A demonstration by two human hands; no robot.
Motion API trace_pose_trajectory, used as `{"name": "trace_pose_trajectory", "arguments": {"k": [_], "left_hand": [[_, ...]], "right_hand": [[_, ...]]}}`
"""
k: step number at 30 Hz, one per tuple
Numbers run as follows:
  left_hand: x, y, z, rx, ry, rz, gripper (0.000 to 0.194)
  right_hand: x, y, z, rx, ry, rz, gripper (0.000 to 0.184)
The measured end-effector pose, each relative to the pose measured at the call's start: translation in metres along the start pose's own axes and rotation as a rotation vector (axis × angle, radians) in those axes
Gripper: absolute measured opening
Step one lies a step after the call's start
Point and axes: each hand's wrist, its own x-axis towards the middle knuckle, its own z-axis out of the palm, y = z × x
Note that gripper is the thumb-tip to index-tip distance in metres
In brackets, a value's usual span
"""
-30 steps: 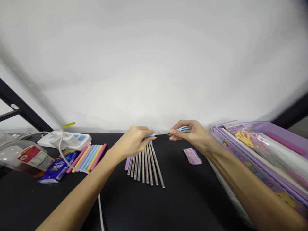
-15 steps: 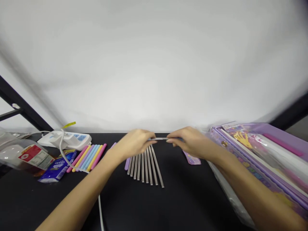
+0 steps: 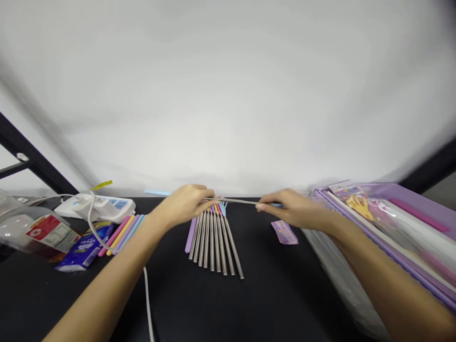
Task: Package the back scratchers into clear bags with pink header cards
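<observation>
My left hand [image 3: 187,204] and my right hand [image 3: 290,208] hold a thin steel rod [image 3: 235,201] level between them, at the far side of the black table [image 3: 285,294]. The left fingers pinch one end. The right fingers grip the other end, where a bit of light blue shows. Just below the rod, several steel rods [image 3: 215,247] lie fanned out, with small coloured tips near my left hand. A lilac stick [image 3: 190,235] lies beside them, and a light blue stick [image 3: 156,192] lies along the far edge.
Pastel sticks [image 3: 121,240], a blue packet [image 3: 83,252], a white power strip [image 3: 94,208] and a plastic bag [image 3: 35,225] sit at the left. A white cable [image 3: 147,304] crosses the front. A pink card [image 3: 284,232] and a purple box [image 3: 377,223] lie at the right.
My hands have drawn apart, the left moving left, and more of the steel rod shows. The blue fork-like head seen earlier in my right hand is hidden, and a light blue stick has appeared behind the table.
</observation>
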Motion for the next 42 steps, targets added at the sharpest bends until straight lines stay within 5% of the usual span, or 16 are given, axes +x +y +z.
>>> {"name": "trace_pose_trajectory", "arguments": {"k": [3,8,11,18,24,32,38,42], "left_hand": [[-0.003,-0.005,-0.009,0.104,0.046,-0.05,0.044],[0.006,0.023,0.002,0.255,0.122,0.042,0.032],[0.009,0.026,0.011,0.274,0.177,0.088,0.03],[0.002,-0.002,-0.006,0.351,0.258,0.031,0.023],[0.006,0.028,-0.016,0.483,0.321,-0.014,0.023],[-0.009,-0.003,-0.015,0.545,0.321,-0.161,0.023],[0.004,0.036,-0.007,0.519,0.309,-0.062,0.027],[0.004,0.022,-0.011,0.552,0.328,-0.133,0.025]], "right_hand": [[-0.002,0.004,-0.009,-0.077,0.045,0.08,0.045],[0.003,-0.01,0.005,-0.237,0.073,0.064,0.039],[0.005,-0.014,0.013,-0.169,0.103,-0.006,0.034],[-0.003,0.006,-0.01,-0.067,0.112,0.166,0.053],[0.0,0.006,-0.002,0.065,0.094,0.136,0.054],[0.001,0.009,0.0,-0.064,0.161,0.141,0.049],[0.011,-0.004,0.013,-0.039,0.216,0.094,0.045],[0.006,0.008,0.007,-0.092,0.254,0.166,0.044]]}}
